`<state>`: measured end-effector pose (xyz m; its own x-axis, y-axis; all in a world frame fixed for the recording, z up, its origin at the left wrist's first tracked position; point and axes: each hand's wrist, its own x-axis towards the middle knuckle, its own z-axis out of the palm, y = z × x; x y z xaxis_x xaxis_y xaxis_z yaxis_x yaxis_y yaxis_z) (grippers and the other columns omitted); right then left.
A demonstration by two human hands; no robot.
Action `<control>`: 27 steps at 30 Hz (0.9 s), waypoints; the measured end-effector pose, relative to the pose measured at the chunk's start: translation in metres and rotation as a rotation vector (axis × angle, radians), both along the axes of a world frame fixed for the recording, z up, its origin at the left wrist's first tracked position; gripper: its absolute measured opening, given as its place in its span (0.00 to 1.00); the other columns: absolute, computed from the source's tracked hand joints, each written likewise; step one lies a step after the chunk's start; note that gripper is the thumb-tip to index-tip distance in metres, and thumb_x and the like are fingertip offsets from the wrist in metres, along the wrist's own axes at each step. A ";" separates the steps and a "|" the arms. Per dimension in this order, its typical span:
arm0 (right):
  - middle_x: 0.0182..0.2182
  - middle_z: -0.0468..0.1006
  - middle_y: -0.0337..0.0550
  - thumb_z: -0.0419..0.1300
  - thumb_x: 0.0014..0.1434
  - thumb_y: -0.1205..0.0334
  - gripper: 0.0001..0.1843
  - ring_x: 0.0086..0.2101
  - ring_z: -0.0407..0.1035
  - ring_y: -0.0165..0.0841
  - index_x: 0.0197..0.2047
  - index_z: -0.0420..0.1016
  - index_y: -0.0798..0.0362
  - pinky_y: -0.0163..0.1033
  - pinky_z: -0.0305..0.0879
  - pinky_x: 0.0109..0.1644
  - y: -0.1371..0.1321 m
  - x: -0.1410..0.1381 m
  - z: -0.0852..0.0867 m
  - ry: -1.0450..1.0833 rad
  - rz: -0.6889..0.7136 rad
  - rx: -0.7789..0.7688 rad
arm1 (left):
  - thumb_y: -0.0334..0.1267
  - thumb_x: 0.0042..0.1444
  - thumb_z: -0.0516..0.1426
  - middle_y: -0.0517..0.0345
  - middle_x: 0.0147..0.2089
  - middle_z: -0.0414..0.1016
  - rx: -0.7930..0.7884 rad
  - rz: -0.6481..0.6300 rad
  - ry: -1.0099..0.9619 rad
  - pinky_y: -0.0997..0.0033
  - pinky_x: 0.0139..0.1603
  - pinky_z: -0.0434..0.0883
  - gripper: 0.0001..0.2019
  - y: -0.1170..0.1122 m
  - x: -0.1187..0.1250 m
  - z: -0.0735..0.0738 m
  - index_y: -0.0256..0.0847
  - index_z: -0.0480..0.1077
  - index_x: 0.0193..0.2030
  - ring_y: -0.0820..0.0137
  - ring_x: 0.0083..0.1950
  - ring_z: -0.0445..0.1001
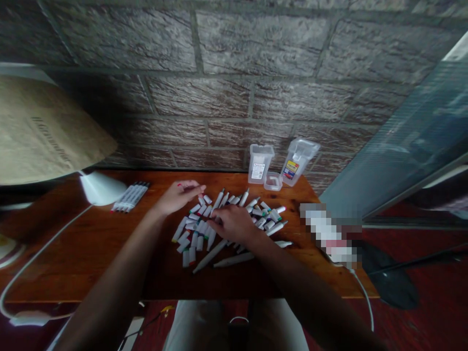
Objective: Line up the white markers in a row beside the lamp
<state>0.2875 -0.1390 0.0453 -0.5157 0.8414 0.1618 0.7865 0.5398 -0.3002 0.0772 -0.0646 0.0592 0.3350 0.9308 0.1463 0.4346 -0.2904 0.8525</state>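
Note:
A heap of several white marker pens with coloured caps (199,234) lies on the wooden table (87,243). My left hand (179,196) rests at the heap's far left edge, fingers curled onto the pens by its fingertips. My right hand (234,223) lies palm down on the middle of the heap, fingers bent over pens; what they hold is hidden. Two longer pens (226,256) lie nearest me.
Two clear plastic cases (260,163) (298,160) and a small clear lid (272,181) stand by the brick wall. A row of markers (130,196) lies at left beside a white lamp (100,189) and its cable. A blurred object (329,234) sits at right.

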 end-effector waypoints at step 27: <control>0.34 0.80 0.37 0.59 0.64 0.54 0.12 0.34 0.73 0.29 0.48 0.75 0.50 0.34 0.68 0.40 0.019 0.019 0.004 0.856 0.021 -0.128 | 0.50 0.48 0.69 0.50 0.39 0.83 -0.464 -0.236 -0.231 0.70 0.35 0.75 0.21 -0.019 0.020 0.001 0.38 0.80 0.45 0.65 0.35 0.80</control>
<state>0.3068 -0.1198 0.0492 -0.2753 0.8713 0.4062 0.2520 0.4732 -0.8442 0.0976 -0.0832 0.0606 0.5498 0.8187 -0.1660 0.1905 0.0706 0.9791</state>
